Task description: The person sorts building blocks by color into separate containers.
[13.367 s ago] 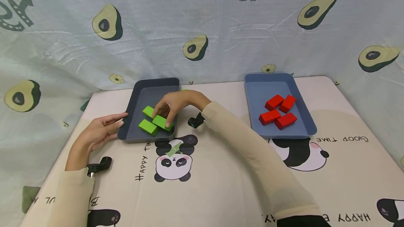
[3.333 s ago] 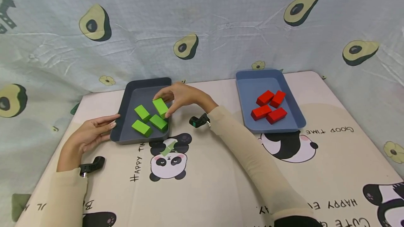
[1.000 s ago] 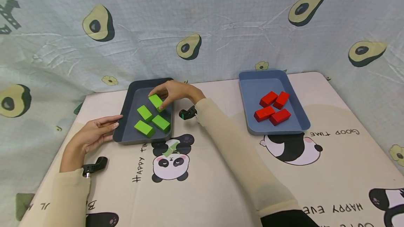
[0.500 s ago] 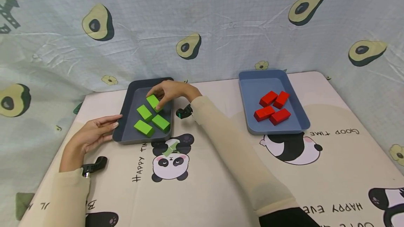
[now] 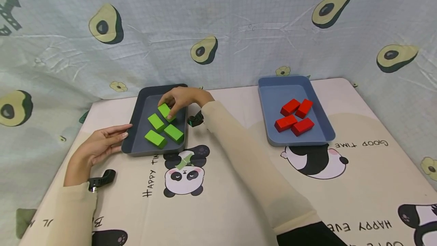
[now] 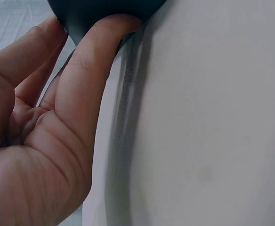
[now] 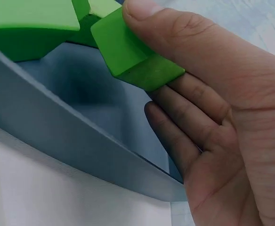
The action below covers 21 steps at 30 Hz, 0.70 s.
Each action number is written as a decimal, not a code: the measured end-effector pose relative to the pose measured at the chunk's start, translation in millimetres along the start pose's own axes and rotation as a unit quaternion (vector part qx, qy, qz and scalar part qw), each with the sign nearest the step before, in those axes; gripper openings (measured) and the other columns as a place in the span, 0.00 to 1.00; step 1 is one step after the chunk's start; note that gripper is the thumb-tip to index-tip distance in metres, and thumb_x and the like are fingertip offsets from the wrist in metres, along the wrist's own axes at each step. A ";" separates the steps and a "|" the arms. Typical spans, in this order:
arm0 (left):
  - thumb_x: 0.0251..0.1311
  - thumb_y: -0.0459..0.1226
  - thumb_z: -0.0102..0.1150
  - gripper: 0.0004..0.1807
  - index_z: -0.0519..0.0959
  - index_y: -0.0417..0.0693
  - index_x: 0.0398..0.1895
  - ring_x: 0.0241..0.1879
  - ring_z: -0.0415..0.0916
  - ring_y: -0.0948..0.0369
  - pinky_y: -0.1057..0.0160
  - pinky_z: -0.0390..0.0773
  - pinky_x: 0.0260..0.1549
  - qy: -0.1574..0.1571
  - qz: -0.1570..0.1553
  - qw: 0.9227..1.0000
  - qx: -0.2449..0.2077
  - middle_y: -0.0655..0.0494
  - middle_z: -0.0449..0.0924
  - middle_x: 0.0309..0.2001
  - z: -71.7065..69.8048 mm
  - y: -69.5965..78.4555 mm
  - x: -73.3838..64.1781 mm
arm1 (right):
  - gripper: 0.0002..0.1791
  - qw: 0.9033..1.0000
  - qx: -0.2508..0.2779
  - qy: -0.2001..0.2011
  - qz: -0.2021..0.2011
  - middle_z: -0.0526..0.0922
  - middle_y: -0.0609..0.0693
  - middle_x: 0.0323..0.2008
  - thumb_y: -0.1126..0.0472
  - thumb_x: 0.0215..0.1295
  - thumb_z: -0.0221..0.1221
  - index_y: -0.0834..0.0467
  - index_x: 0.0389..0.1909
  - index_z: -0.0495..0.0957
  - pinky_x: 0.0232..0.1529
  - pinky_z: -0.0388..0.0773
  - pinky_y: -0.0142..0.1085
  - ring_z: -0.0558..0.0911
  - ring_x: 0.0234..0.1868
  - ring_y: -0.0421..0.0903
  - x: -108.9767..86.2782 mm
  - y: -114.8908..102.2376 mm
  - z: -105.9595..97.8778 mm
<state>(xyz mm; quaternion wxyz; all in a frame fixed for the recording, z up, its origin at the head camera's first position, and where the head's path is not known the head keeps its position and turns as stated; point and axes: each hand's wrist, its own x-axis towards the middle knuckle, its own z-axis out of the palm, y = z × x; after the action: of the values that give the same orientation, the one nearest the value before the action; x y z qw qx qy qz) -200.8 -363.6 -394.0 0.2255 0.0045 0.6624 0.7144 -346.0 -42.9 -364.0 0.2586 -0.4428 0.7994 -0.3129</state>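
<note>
In the head view my right hand (image 5: pixel 181 98) pinches a green block (image 5: pixel 165 111) between thumb and fingers, inside the dark grey tray (image 5: pixel 146 98). The right wrist view shows this green block (image 7: pixel 137 56) tilted; whether it touches the tray floor I cannot tell. Three other green blocks lie in the tray: one left (image 5: pixel 156 122), one at the front left (image 5: pixel 155 139) and one at the front right (image 5: pixel 174 133). My left hand (image 5: pixel 100 145) touches the tray's left wall from outside with thumb and fingertips, as the left wrist view shows at the tray's dark wall (image 6: pixel 81 16).
A blue tray (image 5: pixel 283 86) holding several red blocks (image 5: pixel 294 119) stands at the table's back right. The panda-print tablecloth (image 5: pixel 218 208) covers the table. An avocado-print curtain (image 5: pixel 164 63) hangs directly behind both trays. Small black devices (image 5: pixel 104 178) sit at both wrists.
Over the last seconds my right hand has carried the pinched block leftward and lower into the tray. Earlier it held a block at the front right, now released. My left hand stays at the tray.
</note>
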 end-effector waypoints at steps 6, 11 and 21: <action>0.71 0.29 0.57 0.18 0.87 0.60 0.53 0.47 0.83 0.67 0.66 0.86 0.41 0.002 0.001 1.000 0.003 0.68 0.82 0.52 -0.9 1.2 -1.8 | 0.36 0.999 -0.046 -0.011 0.007 0.76 0.49 0.66 0.54 0.59 0.74 0.55 0.68 0.74 0.62 0.72 0.28 0.76 0.64 0.43 7.0 -2.8 -3.2; 0.71 0.30 0.58 0.18 0.86 0.61 0.53 0.48 0.83 0.67 0.66 0.86 0.42 0.005 -0.002 1.000 0.014 0.68 0.82 0.52 -0.7 3.6 -2.1 | 0.36 0.997 -0.064 -0.031 0.011 0.75 0.50 0.67 0.53 0.60 0.74 0.55 0.69 0.74 0.63 0.72 0.28 0.75 0.66 0.44 12.0 -7.1 -4.6; 0.71 0.29 0.58 0.18 0.87 0.61 0.53 0.48 0.84 0.65 0.65 0.85 0.44 0.007 -0.008 1.000 0.013 0.67 0.83 0.52 -0.6 3.1 -0.9 | 0.34 0.993 -0.113 -0.026 0.014 0.80 0.49 0.60 0.46 0.59 0.73 0.54 0.64 0.76 0.57 0.75 0.26 0.79 0.60 0.42 22.1 -8.7 -0.2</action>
<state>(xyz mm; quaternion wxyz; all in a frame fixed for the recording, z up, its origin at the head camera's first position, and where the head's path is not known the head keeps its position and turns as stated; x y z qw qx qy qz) -201.2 -364.5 -390.9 0.2266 -0.0034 0.6731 0.7040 -351.9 -65.7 -360.5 0.2320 -0.4662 0.8286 -0.2054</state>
